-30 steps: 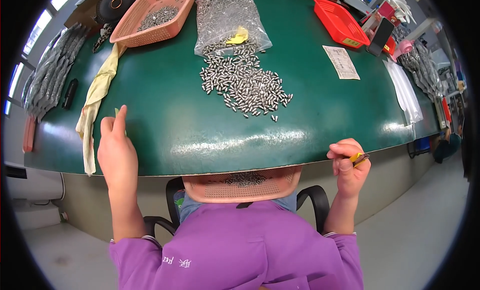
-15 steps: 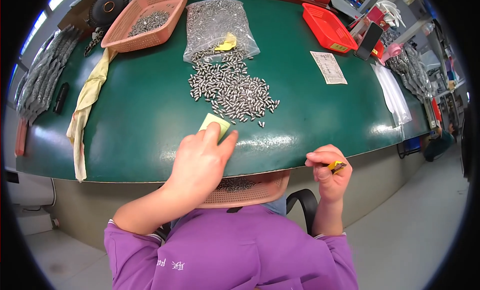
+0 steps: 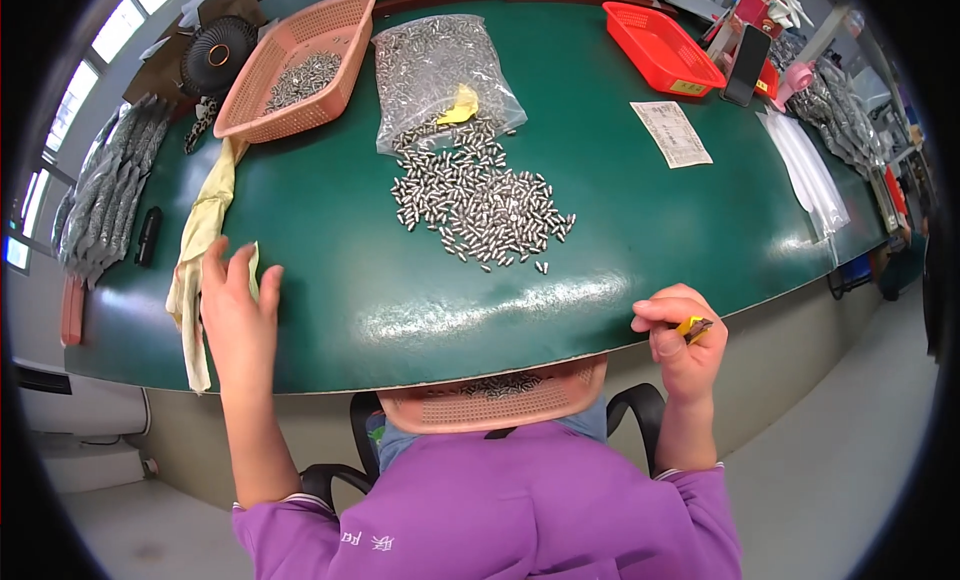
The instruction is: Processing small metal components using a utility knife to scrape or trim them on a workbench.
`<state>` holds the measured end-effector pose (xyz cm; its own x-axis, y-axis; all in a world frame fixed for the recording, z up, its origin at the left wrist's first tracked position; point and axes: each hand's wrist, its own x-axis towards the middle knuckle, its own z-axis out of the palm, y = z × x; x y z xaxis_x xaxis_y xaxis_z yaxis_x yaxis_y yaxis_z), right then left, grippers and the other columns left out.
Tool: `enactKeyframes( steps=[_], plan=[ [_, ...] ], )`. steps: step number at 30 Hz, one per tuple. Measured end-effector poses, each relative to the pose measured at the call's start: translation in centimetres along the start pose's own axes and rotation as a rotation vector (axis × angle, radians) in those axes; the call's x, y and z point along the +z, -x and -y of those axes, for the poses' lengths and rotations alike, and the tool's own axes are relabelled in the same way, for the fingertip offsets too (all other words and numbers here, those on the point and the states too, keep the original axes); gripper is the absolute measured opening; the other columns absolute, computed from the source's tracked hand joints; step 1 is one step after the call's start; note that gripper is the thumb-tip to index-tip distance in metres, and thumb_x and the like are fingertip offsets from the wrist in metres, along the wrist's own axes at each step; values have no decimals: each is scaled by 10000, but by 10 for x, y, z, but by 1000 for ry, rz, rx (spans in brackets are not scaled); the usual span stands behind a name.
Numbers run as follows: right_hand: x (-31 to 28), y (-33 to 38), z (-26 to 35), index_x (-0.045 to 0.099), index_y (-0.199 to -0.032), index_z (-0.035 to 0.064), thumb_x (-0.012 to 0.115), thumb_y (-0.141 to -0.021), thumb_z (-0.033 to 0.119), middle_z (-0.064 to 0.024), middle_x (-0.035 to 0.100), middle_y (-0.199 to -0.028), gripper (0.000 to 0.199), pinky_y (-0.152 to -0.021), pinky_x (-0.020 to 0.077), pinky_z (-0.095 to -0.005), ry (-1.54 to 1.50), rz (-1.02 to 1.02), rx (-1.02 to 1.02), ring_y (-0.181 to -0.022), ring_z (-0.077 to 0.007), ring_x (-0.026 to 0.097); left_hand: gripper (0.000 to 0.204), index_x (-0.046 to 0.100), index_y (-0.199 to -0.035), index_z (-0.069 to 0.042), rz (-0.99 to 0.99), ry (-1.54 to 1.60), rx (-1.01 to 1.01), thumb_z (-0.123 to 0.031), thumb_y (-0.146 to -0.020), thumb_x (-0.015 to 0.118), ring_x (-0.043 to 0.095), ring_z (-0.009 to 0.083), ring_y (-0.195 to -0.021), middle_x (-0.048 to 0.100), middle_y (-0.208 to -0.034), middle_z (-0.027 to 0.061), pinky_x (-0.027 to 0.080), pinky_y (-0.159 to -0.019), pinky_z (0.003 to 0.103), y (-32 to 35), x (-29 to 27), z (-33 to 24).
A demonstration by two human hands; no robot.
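At the left of the green table, my left hand is beside a long pale yellow cloth. A thin pale green pad shows edge-on between its fingers and thumb; the fingers hide the rest. My right hand, over the front edge at the right, is curled around a small yellow and dark tool, its kind unclear. Small pointed metal pieces lie heaped mid-table, spilling from a clear plastic bag with a yellow slip at its mouth.
A pink basket with metal pieces sits on my lap under the table edge. Another pink basket stands far left near a black fan. Filled bags lie left. At right are a red tray, paper and phone.
My left hand has swung left from in front of the metal pile to the yellow cloth, carrying the pale green pad. My right hand keeps its grip on the tool. The view has shifted slightly.
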<state>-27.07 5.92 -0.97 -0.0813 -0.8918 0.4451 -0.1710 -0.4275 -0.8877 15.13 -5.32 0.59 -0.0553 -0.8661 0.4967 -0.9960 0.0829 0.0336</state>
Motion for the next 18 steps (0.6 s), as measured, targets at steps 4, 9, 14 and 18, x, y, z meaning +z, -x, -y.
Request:
enactKeyframes(
  steps=[4, 9, 14, 18],
  plan=[
    [-4, -4, -1, 732, -1092, -24, 709, -969, 304, -104, 679, -932, 352, -641, 484, -241, 18, 0, -7, -742, -126, 625, 517, 492, -1406, 15, 103, 368, 241, -162, -952, 663, 452, 412, -1376, 442, -1499, 241, 377, -1147, 482, -19, -3, -40],
    [-1, -23, -9, 695, -1181, -27, 642, -1019, 304, -93, 682, -920, 372, -495, 377, -174, -102, -45, 55, -586, -27, 484, 599, 379, -1491, 46, 416, 656, 423, -198, -988, 594, 355, 430, -1456, 374, -1556, 271, 297, -1211, 474, -45, 32, -92],
    [7, -29, -28, 672, -1226, -25, 625, -1033, 286, -60, 703, -928, 370, -516, 408, -182, -171, -34, 153, -585, -23, 486, 704, 277, -1538, 76, 447, 557, 481, -339, -1029, 529, 239, 437, -1516, 276, -1599, 313, 181, -1247, 519, -48, 59, -105],
    [9, -28, -23, 650, -1268, -17, 633, -1028, 275, -57, 696, -915, 379, -527, 421, -174, -154, -66, 172, -597, -24, 495, 756, 218, -1578, 30, 492, 506, 539, -312, -1003, 569, 150, 464, -1537, 168, -1646, 295, 149, -1250, 534, -35, 52, -112]
  ],
)
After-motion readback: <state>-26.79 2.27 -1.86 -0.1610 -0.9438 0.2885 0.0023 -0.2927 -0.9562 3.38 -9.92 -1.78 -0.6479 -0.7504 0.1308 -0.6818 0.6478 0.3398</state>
